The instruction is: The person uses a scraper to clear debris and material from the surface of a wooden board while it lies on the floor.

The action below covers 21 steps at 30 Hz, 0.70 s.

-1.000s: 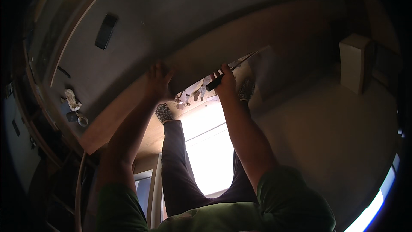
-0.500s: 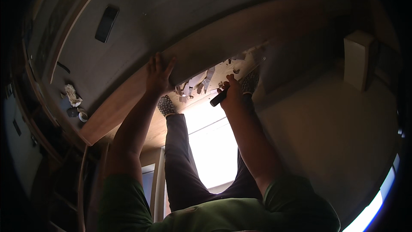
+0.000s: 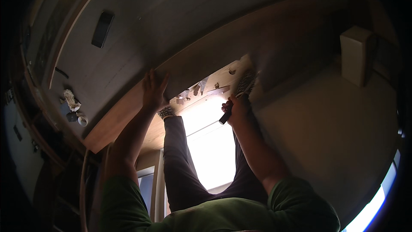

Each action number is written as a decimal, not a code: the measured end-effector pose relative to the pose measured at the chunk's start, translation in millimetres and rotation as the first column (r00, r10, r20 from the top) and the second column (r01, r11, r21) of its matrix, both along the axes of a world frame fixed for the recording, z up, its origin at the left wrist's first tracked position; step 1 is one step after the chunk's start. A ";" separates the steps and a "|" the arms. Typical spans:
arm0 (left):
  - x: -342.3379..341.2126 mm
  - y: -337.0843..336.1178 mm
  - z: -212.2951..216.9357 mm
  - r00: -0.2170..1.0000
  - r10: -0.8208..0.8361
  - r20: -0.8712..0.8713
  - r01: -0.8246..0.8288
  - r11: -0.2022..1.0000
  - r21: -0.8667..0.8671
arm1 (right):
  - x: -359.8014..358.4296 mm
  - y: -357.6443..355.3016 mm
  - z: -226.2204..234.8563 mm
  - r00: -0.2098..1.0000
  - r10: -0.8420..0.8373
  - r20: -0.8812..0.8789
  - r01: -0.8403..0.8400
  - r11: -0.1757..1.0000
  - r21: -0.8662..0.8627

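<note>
My left hand (image 3: 155, 91) lies with fingers spread on the edge of a long reddish-brown wooden board (image 3: 133, 107) that crosses in front of me. My right hand (image 3: 237, 106) is closed round the dark handle of a tool (image 3: 225, 117), held low between the board and my body. The tool's working end is too dim to make out. Between my hands and beneath the board, several torn, peeled-looking scraps (image 3: 198, 88) lie on a pale wooden floor (image 3: 171, 127).
A dark phone (image 3: 102, 29) rests on the wide grey surface (image 3: 171, 21) beyond the board. At the far left lie a crumpled pale wad (image 3: 71, 100) and a roll of tape (image 3: 82, 120). A pale box-shaped block (image 3: 355, 56) stands at the right. My patterned slippers flank the scraps.
My right hand with the tool has drawn back toward me and slightly right. My left hand sits a little nearer on the board. The whole view has shifted slightly.
</note>
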<state>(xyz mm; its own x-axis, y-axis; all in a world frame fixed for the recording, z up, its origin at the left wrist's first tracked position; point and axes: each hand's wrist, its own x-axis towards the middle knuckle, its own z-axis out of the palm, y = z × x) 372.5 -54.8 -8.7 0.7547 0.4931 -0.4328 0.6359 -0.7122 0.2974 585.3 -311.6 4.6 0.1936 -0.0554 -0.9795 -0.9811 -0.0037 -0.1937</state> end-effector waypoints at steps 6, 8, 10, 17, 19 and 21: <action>0.2 -3.7 -18.0 0.999 -0.020 0.046 0.016 0.997 0.071 | -27.4 -27.1 3.5 0.958 0.286 0.026 -0.287 0.958 0.005; 11.4 -7.5 -19.6 0.997 -0.023 0.072 0.020 0.998 0.053 | -30.0 -38.4 12.5 0.954 0.288 0.085 -0.295 0.952 0.085; 25.7 -3.9 -6.0 0.999 -0.017 0.043 0.017 1.000 0.004 | -30.8 -52.4 13.7 0.893 0.438 0.100 -0.440 0.898 -0.007; 9.0 -13.6 -3.8 0.996 0.043 -0.082 -0.035 0.994 0.107 | -24.5 -70.2 50.6 0.745 0.647 -0.163 -0.650 0.758 0.042; 28.8 -21.8 28.6 0.961 0.169 -0.220 -0.172 0.985 0.006 | -19.0 -87.4 67.2 0.684 0.717 -0.138 -0.720 0.693 0.031; 25.2 -25.3 45.2 0.888 0.348 -0.300 -0.392 0.915 -0.100 | -15.1 -94.5 84.7 0.648 0.754 -0.107 -0.755 0.655 0.044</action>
<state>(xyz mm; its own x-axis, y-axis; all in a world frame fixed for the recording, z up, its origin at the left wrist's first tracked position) 397.7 -80.1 36.5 0.3738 0.6244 -0.6859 0.9150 -0.3691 0.1627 570.2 -406.1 89.3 0.0663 0.0586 -0.9961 -0.6528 -0.7525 -0.0877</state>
